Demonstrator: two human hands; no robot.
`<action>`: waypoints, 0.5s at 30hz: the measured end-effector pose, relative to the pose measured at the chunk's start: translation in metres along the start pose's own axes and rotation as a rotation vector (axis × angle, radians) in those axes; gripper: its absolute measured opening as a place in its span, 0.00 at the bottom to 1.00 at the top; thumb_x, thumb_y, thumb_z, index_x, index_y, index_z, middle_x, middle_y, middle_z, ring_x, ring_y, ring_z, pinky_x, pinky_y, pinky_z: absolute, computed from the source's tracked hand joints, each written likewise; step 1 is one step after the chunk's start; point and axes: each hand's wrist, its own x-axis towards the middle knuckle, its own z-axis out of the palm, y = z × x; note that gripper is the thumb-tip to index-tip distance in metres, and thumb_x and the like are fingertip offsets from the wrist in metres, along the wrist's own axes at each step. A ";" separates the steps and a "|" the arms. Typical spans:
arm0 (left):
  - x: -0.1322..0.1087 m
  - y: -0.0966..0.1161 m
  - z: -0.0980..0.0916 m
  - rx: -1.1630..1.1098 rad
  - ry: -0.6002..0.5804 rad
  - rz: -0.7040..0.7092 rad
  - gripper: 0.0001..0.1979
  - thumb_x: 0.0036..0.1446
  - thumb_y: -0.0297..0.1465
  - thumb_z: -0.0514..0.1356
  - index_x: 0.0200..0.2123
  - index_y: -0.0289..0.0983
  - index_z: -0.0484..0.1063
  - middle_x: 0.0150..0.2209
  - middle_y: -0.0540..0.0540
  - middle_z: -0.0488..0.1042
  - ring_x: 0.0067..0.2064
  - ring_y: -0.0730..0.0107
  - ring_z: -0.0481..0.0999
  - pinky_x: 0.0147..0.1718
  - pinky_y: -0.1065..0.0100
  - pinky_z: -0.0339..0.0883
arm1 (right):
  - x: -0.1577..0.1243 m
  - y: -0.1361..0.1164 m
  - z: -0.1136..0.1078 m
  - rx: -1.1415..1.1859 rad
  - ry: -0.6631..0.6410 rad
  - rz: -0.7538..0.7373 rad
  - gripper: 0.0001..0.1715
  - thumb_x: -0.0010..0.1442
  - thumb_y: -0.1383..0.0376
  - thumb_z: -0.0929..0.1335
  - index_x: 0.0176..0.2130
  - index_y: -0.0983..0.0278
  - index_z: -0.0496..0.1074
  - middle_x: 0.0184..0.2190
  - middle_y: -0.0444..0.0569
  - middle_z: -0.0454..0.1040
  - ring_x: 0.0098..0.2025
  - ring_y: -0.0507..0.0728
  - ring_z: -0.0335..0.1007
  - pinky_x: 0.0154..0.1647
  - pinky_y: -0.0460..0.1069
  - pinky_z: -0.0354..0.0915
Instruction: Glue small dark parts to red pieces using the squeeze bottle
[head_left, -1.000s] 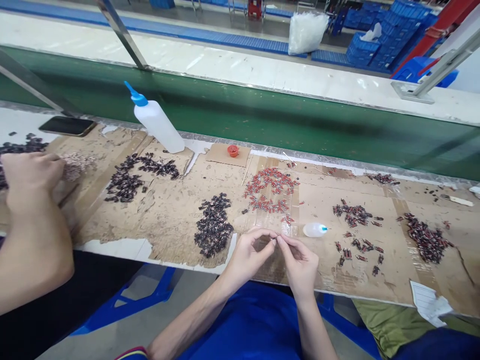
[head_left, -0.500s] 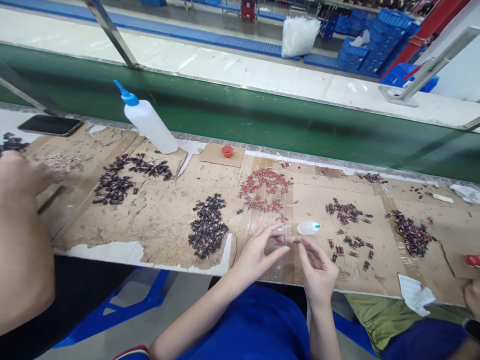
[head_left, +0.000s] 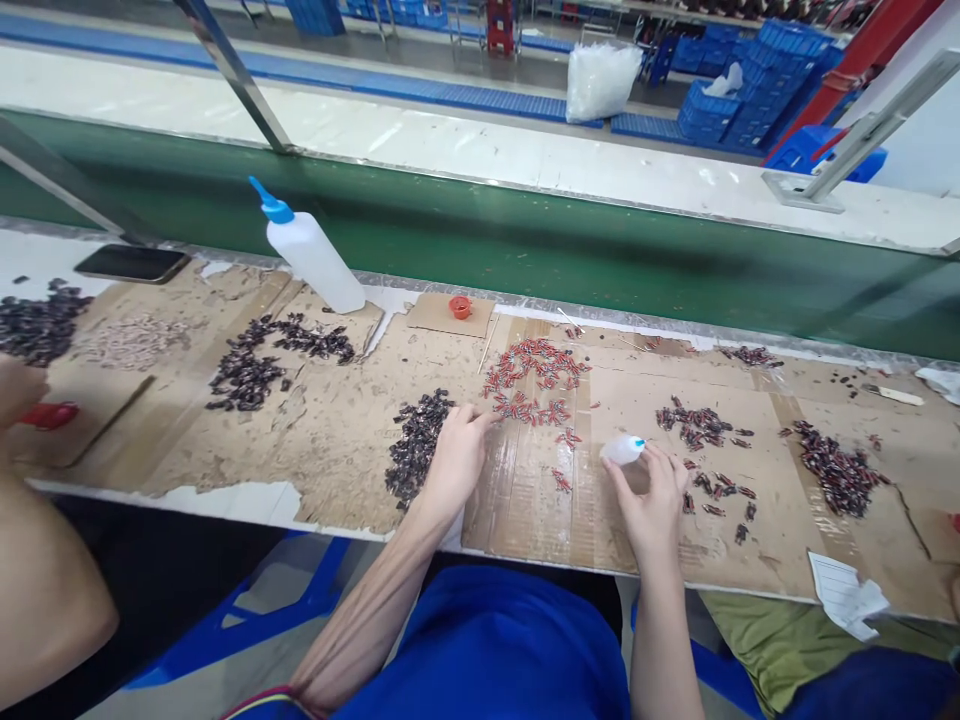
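My right hand point(head_left: 651, 492) has its thumb and fingers around a small white squeeze bottle point(head_left: 621, 450) with a blue tip, which leans over the cardboard point(head_left: 525, 510). My left hand point(head_left: 459, 455) is at the right edge of a pile of small black parts point(head_left: 411, 450), fingertips pinched together. Whatever lies between those fingertips is too small to make out. Just beyond them is a loose ring of small red parts point(head_left: 534, 380). A few more red parts point(head_left: 561, 480) lie between my hands. Black-and-red pieces point(head_left: 694, 425) are scattered right of the small bottle.
A large white bottle with a blue nozzle point(head_left: 315, 260) stands at the back left, near a phone point(head_left: 133, 263). A red cap point(head_left: 460, 307) sits on a cardboard piece. More black parts point(head_left: 247, 370) lie to the left. A co-worker's arm point(head_left: 45, 560) reaches in at left.
My hands have moved apart from in front of the bottle. The left went leftward to the black pile; the right has taken hold of the small bottle, now tilted.
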 end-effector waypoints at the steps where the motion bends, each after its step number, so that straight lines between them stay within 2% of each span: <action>1: -0.001 0.003 0.001 -0.086 -0.031 0.021 0.15 0.60 0.22 0.51 0.39 0.40 0.77 0.36 0.45 0.75 0.40 0.62 0.72 0.41 0.63 0.67 | 0.000 -0.002 0.002 0.069 -0.012 0.046 0.21 0.52 0.51 0.72 0.39 0.62 0.71 0.43 0.56 0.76 0.54 0.66 0.64 0.56 0.65 0.60; 3: -0.005 0.012 0.003 -0.279 -0.104 0.071 0.14 0.61 0.24 0.52 0.38 0.41 0.77 0.36 0.47 0.76 0.40 0.64 0.74 0.42 0.64 0.68 | -0.001 -0.007 0.003 0.271 -0.030 0.182 0.20 0.51 0.53 0.72 0.40 0.61 0.67 0.44 0.55 0.76 0.53 0.64 0.67 0.55 0.63 0.62; 6: -0.011 0.026 0.011 -0.461 -0.172 0.120 0.10 0.62 0.28 0.55 0.38 0.40 0.77 0.37 0.47 0.78 0.41 0.65 0.75 0.44 0.63 0.67 | -0.005 -0.015 0.000 0.571 -0.025 0.363 0.21 0.48 0.56 0.74 0.37 0.61 0.64 0.37 0.51 0.78 0.40 0.59 0.75 0.44 0.57 0.69; 9: -0.021 0.033 0.022 -0.413 -0.174 0.088 0.06 0.60 0.29 0.60 0.38 0.41 0.77 0.37 0.47 0.79 0.46 0.59 0.73 0.49 0.56 0.63 | -0.010 -0.021 -0.001 0.676 0.016 0.408 0.21 0.43 0.57 0.76 0.34 0.62 0.68 0.27 0.45 0.75 0.27 0.54 0.71 0.31 0.50 0.67; 12: -0.030 0.032 0.028 -0.300 -0.086 0.042 0.05 0.56 0.28 0.63 0.35 0.43 0.78 0.38 0.47 0.79 0.51 0.56 0.69 0.52 0.51 0.59 | -0.013 -0.026 0.004 0.767 0.074 0.454 0.19 0.43 0.56 0.75 0.32 0.64 0.70 0.25 0.45 0.74 0.25 0.53 0.68 0.25 0.47 0.62; 15: -0.035 0.029 0.029 -0.285 -0.030 0.042 0.07 0.54 0.26 0.64 0.37 0.43 0.77 0.40 0.47 0.79 0.52 0.56 0.69 0.53 0.51 0.59 | -0.016 -0.030 0.012 0.812 0.099 0.511 0.18 0.46 0.54 0.72 0.31 0.64 0.70 0.26 0.46 0.73 0.22 0.50 0.63 0.21 0.45 0.58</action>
